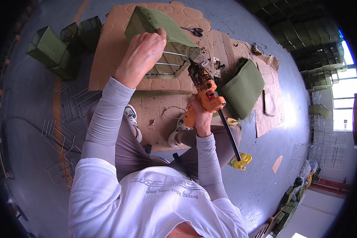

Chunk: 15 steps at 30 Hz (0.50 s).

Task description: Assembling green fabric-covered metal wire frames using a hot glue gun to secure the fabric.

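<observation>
A box of green felt-like fabric over a metal wire frame [158,23] lies on its side on cardboard in front of me, its wire-barred end facing me. My left hand [144,53] is closed on its upper edge, the fingertips partly hidden by the hand. My right hand [202,115] grips an orange glue gun [212,101], a long black glue stick [230,137] sticking out of its rear. Dark residue crusts the gun's front, and its tip is at the box's near right corner; whether they touch I cannot tell.
Scissors [195,31] lie behind the box. To its right is folded green fabric [244,87] on cardboard [271,115]. Green boxes [47,47] stand at the left, near loose wire frames [59,135]. A yellow bottle [242,161] lies by my leg. Stacked green boxes [305,35] fill the far right.
</observation>
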Each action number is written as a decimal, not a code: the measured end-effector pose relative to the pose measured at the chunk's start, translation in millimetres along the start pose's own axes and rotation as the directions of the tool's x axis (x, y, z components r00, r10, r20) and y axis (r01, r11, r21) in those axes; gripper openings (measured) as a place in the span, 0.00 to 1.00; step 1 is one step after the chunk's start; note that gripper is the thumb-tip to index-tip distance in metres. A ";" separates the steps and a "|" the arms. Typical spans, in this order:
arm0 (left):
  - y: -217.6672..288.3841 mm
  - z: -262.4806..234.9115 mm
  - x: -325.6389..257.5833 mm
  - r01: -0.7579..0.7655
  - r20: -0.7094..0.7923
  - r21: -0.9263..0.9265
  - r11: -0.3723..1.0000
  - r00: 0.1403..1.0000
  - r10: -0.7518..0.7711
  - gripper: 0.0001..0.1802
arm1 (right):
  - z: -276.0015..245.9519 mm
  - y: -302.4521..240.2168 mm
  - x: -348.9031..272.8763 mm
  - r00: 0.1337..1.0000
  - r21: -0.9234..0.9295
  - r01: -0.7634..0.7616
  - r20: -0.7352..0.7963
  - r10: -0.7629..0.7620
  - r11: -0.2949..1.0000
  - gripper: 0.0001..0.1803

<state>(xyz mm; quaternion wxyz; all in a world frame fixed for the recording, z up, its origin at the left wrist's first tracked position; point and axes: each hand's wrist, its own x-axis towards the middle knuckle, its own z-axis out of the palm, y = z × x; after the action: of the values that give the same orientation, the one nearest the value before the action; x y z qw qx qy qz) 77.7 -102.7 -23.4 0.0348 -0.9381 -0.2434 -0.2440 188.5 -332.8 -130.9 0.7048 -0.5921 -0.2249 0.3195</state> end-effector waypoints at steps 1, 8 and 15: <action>0.0 -0.4 0.4 0.000 -0.001 0.001 1.000 1.000 0.000 0.10 | 1.6 -1.3 -0.3 1.000 0.009 0.002 -0.004 -0.002 1.000 0.09; 0.0 -0.4 -0.7 0.001 -0.003 0.007 1.000 1.000 -0.001 0.10 | 4.1 -0.4 -1.1 1.000 0.021 -0.011 -0.017 0.012 1.000 0.08; -0.7 -2.3 -1.2 0.004 -0.012 -0.014 1.000 1.000 -0.005 0.11 | 3.7 2.7 0.2 1.000 -0.014 -0.008 0.003 0.008 1.000 0.08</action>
<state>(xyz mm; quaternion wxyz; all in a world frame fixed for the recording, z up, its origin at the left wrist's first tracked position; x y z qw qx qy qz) 75.4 -103.0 -21.9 0.0291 -0.9363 -0.2436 -0.2512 185.6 -329.9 -132.8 0.6990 -0.5974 -0.2260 0.3216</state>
